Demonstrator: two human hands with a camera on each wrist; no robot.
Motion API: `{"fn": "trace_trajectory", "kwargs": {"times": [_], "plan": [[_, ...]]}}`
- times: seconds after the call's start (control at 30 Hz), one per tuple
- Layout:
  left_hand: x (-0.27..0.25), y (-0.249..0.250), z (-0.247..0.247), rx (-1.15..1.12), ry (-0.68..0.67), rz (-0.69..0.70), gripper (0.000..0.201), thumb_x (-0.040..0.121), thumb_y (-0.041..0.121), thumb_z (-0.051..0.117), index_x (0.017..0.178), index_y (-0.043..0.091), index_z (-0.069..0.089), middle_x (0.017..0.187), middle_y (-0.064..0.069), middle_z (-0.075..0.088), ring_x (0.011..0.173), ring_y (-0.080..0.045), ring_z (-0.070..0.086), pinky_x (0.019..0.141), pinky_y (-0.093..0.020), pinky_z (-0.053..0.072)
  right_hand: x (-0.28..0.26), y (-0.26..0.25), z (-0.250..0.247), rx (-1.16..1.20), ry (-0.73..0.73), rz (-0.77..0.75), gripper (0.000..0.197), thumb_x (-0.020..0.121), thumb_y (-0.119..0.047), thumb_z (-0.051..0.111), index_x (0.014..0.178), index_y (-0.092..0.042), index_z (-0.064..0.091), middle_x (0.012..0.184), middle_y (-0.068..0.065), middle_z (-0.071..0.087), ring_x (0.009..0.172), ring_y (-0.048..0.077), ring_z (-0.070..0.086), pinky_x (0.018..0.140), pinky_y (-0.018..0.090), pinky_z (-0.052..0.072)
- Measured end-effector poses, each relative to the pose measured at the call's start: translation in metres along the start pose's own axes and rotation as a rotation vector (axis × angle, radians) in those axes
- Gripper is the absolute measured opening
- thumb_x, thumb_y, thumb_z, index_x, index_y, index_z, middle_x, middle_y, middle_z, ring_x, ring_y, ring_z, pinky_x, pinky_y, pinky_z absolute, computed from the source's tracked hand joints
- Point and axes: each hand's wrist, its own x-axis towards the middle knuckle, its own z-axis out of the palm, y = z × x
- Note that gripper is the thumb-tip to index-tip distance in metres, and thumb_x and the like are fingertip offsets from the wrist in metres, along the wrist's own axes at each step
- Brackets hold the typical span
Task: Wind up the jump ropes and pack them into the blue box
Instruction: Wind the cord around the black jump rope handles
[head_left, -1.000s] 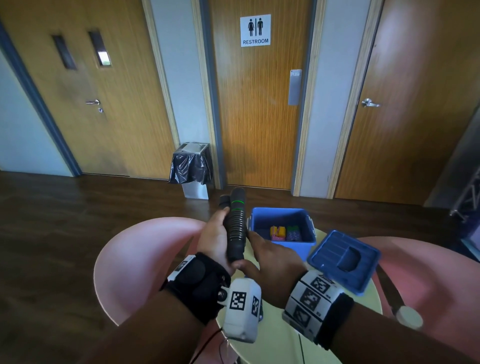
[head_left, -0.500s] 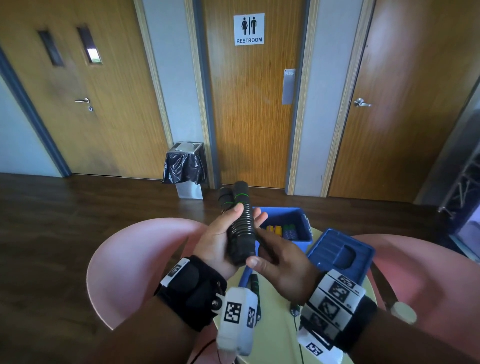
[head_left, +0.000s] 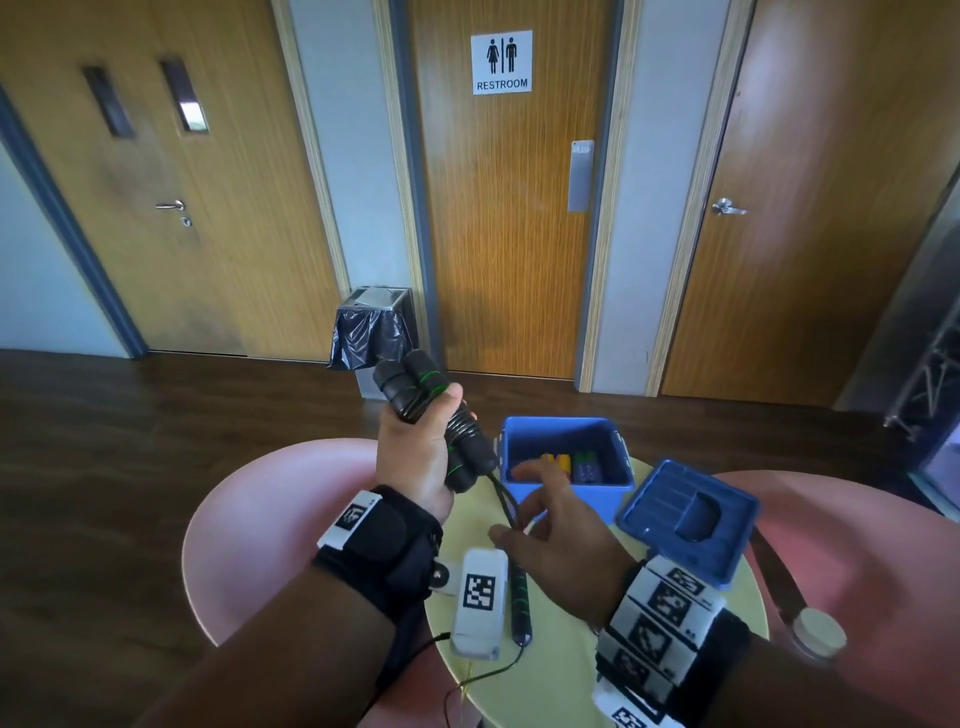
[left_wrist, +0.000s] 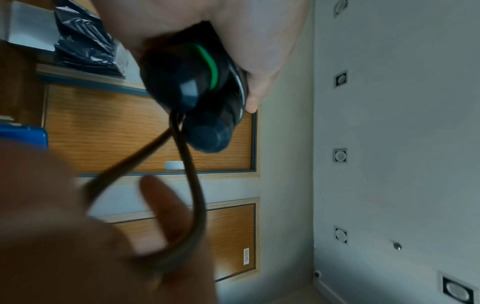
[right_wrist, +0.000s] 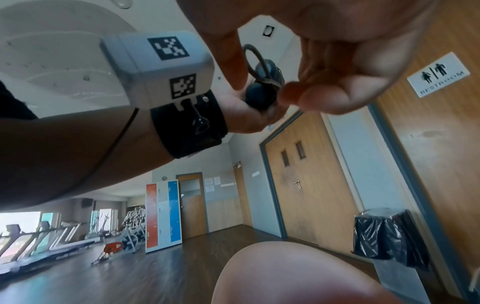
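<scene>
The left hand (head_left: 415, 457) now holds the two black handles (head_left: 431, 415) alone, fingers wrapped tight round both, raised and tilted away from the body, above and just left of the blue box (head_left: 566, 499). Half a second ago the right hand was steadying the lower end of those handles; it has since let go and dropped to the cord (head_left: 506, 506) that trails from their lower ends. The right hand (head_left: 561, 535) sits lower, over the yellow surface (head_left: 571, 670), its forefinger stretched toward the box and the other fingers loosely bent. In the left wrist view the cord makes a loop that runs down into this hand, and the cord appears to pass between thumb and fingers; I judge it a light pinch on the cord, though blur keeps me from being certain.

That shift reads as the start of winding: handles bundled in one grip, the free hand feeding cord round them. Nothing is wrapped yet that I can see.

A second rope's handle (head_left: 521, 608) lies on the surface between the wrists, not yet wound. The box stands open on the far side of the surface, coloured items in its bottom, and its lid (head_left: 685, 519) rests just to its right.
</scene>
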Motion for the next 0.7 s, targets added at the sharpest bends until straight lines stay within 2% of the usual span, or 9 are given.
{"fn": "trace_trajectory", "kwargs": {"times": [0.07, 0.13, 0.23, 0.3, 0.4, 0.47, 0.53, 0.6, 0.7], "plan": [[0.0, -0.002, 0.0, 0.035, 0.033, 0.026, 0.063, 0.071, 0.032, 0.081, 0.112, -0.004, 0.051, 0.081, -0.016, 0.058, 0.065, -0.027, 0.059, 0.065, -0.044, 0.047, 0.001, -0.007, 0.002, 0.085, -0.032, 0.026, 0.016, 0.091, -0.024, 0.066, 0.099, -0.031, 0.053, 0.087, -0.004, 0.062, 0.068, 0.012, 0.06, 0.065, 0.027, 0.053], [0.001, -0.003, 0.001, 0.044, 0.052, 0.056, 0.071, 0.067, 0.036, 0.083, 0.114, -0.004, 0.049, 0.086, -0.017, 0.058, 0.074, -0.032, 0.058, 0.067, -0.048, 0.049, 0.005, -0.011, 0.004, 0.278, -0.09, 0.129, 0.009, 0.094, -0.015, 0.06, 0.087, -0.02, 0.059, 0.088, 0.0, 0.065, 0.073, 0.014, 0.062, 0.07, 0.037, 0.057], [0.004, -0.002, 0.001, 0.047, 0.057, 0.075, 0.07, 0.067, 0.036, 0.085, 0.114, -0.002, 0.049, 0.088, -0.016, 0.058, 0.078, -0.033, 0.058, 0.075, -0.052, 0.05, 0.015, -0.017, 0.009, 0.688, -0.131, 0.35, 0.018, 0.096, -0.004, 0.051, 0.084, -0.007, 0.063, 0.09, 0.008, 0.069, 0.073, 0.018, 0.064, 0.062, 0.033, 0.053], [0.006, -0.002, 0.001, 0.09, 0.07, 0.093, 0.065, 0.067, 0.038, 0.085, 0.111, 0.005, 0.052, 0.088, -0.019, 0.06, 0.078, -0.036, 0.061, 0.079, -0.058, 0.052, 0.022, -0.02, 0.012, 0.842, -0.09, 0.415, 0.023, 0.092, 0.005, 0.042, 0.078, -0.006, 0.057, 0.077, 0.012, 0.065, 0.058, 0.021, 0.057, 0.052, 0.027, 0.043], [0.005, -0.004, 0.002, 0.199, 0.104, 0.115, 0.048, 0.064, 0.046, 0.082, 0.1, 0.027, 0.057, 0.091, -0.016, 0.067, 0.086, -0.04, 0.068, 0.082, -0.066, 0.053, 0.034, -0.017, 0.015, 0.756, -0.035, 0.457, 0.019, 0.086, 0.003, 0.039, 0.074, -0.013, 0.042, 0.055, 0.002, 0.042, 0.044, 0.016, 0.029, 0.046, 0.023, 0.021], [0.004, -0.005, 0.0, 0.236, 0.122, 0.14, 0.044, 0.063, 0.047, 0.081, 0.096, 0.034, 0.056, 0.089, -0.009, 0.069, 0.088, -0.038, 0.068, 0.082, -0.064, 0.054, 0.039, -0.016, 0.013, 0.586, -0.067, 0.437, 0.011, 0.087, -0.012, 0.048, 0.077, -0.015, 0.042, 0.053, -0.002, 0.038, 0.044, 0.014, 0.025, 0.047, 0.024, 0.019], [0.006, -0.005, -0.002, 0.229, 0.118, 0.142, 0.041, 0.064, 0.045, 0.081, 0.095, 0.034, 0.057, 0.088, -0.01, 0.069, 0.087, -0.041, 0.068, 0.081, -0.066, 0.053, 0.043, -0.014, 0.01, 0.447, -0.154, 0.399, 0.022, 0.09, -0.037, 0.056, 0.099, -0.018, 0.052, 0.059, -0.001, 0.048, 0.046, 0.014, 0.035, 0.049, 0.025, 0.026], [0.007, -0.005, -0.004, 0.205, 0.124, 0.123, 0.041, 0.063, 0.044, 0.081, 0.095, 0.033, 0.058, 0.089, -0.013, 0.068, 0.088, -0.044, 0.068, 0.08, -0.067, 0.054, 0.044, -0.013, 0.009, 0.283, -0.252, 0.339, 0.038, 0.099, -0.051, 0.044, 0.116, -0.02, 0.056, 0.069, 0.0, 0.06, 0.058, 0.015, 0.048, 0.054, 0.026, 0.036], [0.009, -0.003, -0.006, 0.15, 0.125, 0.079, 0.053, 0.063, 0.045, 0.082, 0.104, 0.021, 0.057, 0.087, -0.018, 0.063, 0.079, -0.039, 0.066, 0.076, -0.059, 0.055, 0.044, -0.017, 0.016, 0.339, -0.262, 0.255, 0.036, 0.107, -0.03, 0.035, 0.115, -0.005, 0.059, 0.078, 0.002, 0.064, 0.067, 0.015, 0.057, 0.066, 0.029, 0.046]]}}
